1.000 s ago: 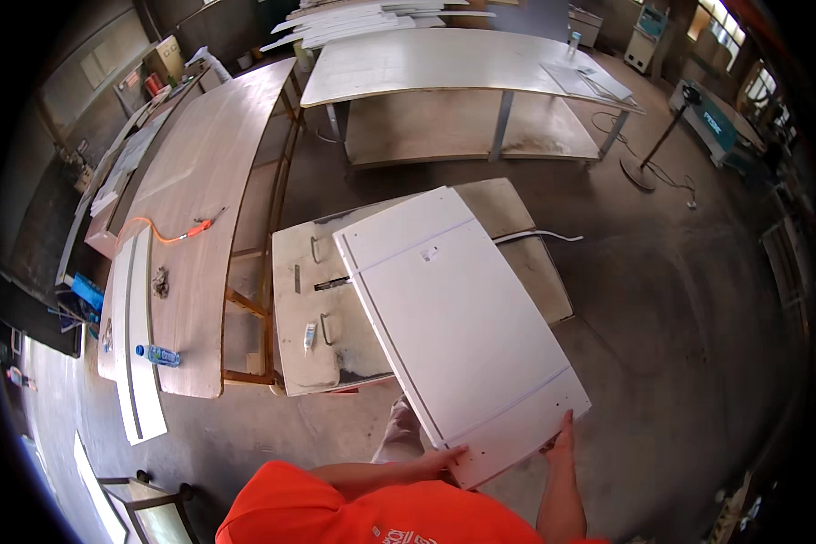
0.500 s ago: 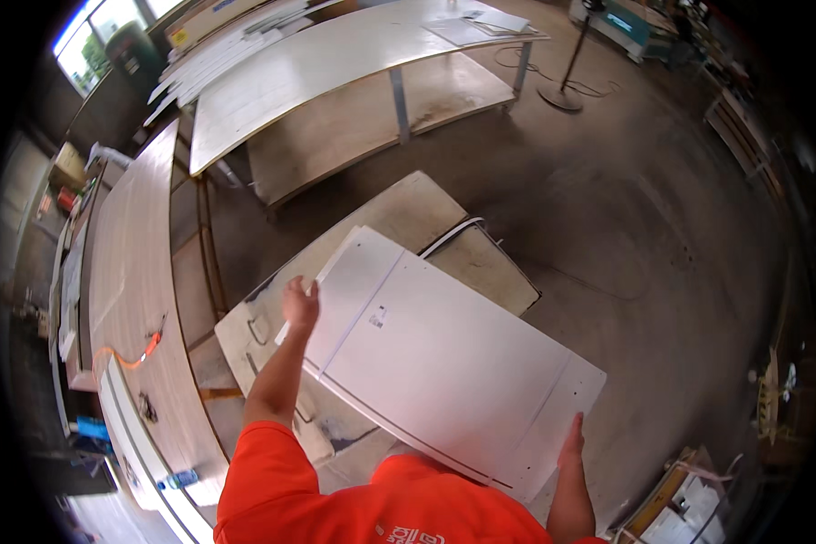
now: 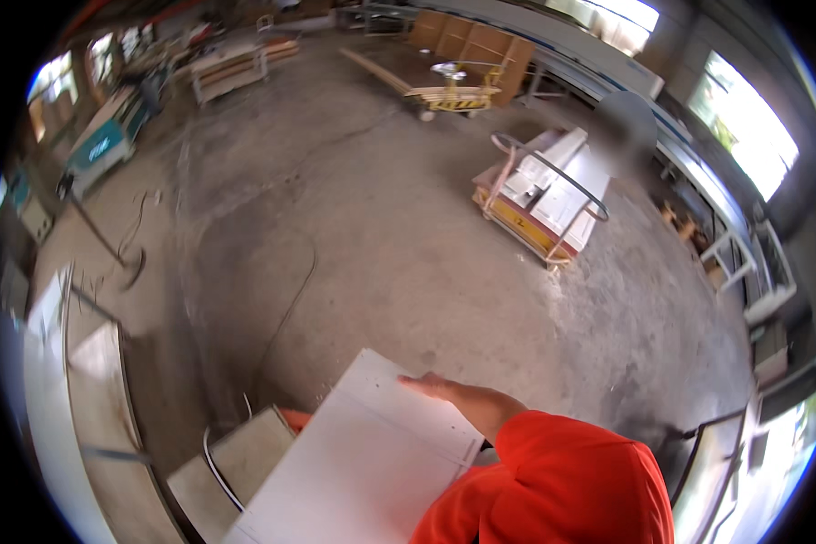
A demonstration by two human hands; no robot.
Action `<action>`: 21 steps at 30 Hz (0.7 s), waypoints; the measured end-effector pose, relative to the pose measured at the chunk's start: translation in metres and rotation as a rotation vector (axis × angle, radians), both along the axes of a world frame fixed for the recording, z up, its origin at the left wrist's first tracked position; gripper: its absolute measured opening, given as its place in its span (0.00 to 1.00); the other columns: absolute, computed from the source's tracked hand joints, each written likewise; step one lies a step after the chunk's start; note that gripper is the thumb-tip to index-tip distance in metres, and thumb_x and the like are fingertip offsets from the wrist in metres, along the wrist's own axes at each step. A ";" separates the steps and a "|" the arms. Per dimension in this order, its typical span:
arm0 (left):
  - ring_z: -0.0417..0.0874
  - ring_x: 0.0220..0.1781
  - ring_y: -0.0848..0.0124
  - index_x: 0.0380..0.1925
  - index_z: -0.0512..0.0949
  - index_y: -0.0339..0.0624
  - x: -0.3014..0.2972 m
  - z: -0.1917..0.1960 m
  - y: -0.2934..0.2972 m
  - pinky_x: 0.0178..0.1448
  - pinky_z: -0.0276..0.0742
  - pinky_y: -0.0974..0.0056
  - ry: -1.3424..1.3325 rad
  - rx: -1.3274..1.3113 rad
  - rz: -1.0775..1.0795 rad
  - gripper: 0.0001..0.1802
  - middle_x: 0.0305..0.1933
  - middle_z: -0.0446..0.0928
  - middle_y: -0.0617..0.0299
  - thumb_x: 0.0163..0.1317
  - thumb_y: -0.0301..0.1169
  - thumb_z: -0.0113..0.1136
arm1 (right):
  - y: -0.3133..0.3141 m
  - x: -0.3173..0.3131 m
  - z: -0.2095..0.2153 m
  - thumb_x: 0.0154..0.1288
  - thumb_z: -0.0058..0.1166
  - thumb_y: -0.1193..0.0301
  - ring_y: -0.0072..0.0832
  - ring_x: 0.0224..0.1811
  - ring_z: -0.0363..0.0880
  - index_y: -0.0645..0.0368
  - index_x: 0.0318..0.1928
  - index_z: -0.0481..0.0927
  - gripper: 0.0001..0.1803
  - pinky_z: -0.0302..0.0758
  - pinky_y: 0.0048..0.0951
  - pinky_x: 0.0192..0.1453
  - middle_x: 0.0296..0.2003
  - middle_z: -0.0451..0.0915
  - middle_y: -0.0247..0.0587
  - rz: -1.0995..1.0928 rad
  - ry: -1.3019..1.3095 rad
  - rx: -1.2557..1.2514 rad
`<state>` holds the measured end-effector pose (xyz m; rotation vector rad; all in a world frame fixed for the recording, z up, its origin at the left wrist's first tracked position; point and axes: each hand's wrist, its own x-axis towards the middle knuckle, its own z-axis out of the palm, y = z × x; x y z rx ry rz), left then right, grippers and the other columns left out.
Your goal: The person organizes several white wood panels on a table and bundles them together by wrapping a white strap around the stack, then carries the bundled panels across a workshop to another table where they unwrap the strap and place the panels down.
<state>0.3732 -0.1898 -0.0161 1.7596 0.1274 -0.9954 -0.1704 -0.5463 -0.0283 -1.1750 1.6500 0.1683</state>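
Observation:
A flat stack of white panels point(image 3: 363, 444) reaches up from the lower edge in front of me, with small holes near its far end and a thin strap across it. My right hand point(image 3: 431, 387) grips its far right edge, fingers pointing left along the top corner. The hand's underside and the stack's lower faces are hidden. My left hand is out of the picture. Left of the panels lies the corner of a worn pale tabletop point(image 3: 222, 471) with a white strap point(image 3: 210, 467) looped over it. A small orange patch point(image 3: 295, 419) beside the panels cannot be made out.
A push cart point(image 3: 526, 218) with a curved handle carries white boards ahead on the right. Farther back stands a yellow trolley point(image 3: 453, 95) with long boards. A workbench point(image 3: 91, 426) runs along the left, near a stand with a round base point(image 3: 134, 269). A cable point(image 3: 290, 308) crosses the floor.
The view has swung to the right, bringing the carts and far hall into sight. My left hand has left the picture. My right hand stays at the stack's edge.

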 end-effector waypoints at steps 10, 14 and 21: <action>0.72 0.65 0.60 0.65 0.67 0.41 -0.124 0.105 -0.189 0.69 0.67 0.56 -0.161 -0.227 -0.303 0.35 0.65 0.71 0.57 0.74 0.55 0.28 | 0.038 -0.250 0.058 0.50 0.45 0.23 0.48 0.61 0.73 0.70 0.55 0.78 0.58 0.67 0.41 0.64 0.55 0.76 0.61 -0.513 -0.303 -0.140; 0.72 0.65 0.60 0.65 0.66 0.42 -0.217 0.125 -0.261 0.69 0.67 0.56 -0.145 -0.351 -0.456 0.35 0.65 0.71 0.57 0.74 0.56 0.28 | 0.052 -0.376 0.075 0.52 0.47 0.25 0.45 0.60 0.74 0.70 0.54 0.79 0.55 0.68 0.39 0.64 0.54 0.77 0.60 -0.779 -0.298 -0.258; 0.71 0.66 0.61 0.66 0.65 0.43 -0.406 0.112 -0.415 0.69 0.67 0.56 -0.013 -0.538 -0.794 0.35 0.66 0.70 0.57 0.74 0.57 0.27 | 0.095 -0.622 0.076 0.57 0.57 0.38 0.33 0.49 0.76 0.83 0.50 0.76 0.48 0.73 0.32 0.52 0.46 0.80 0.57 -1.261 -0.427 -0.643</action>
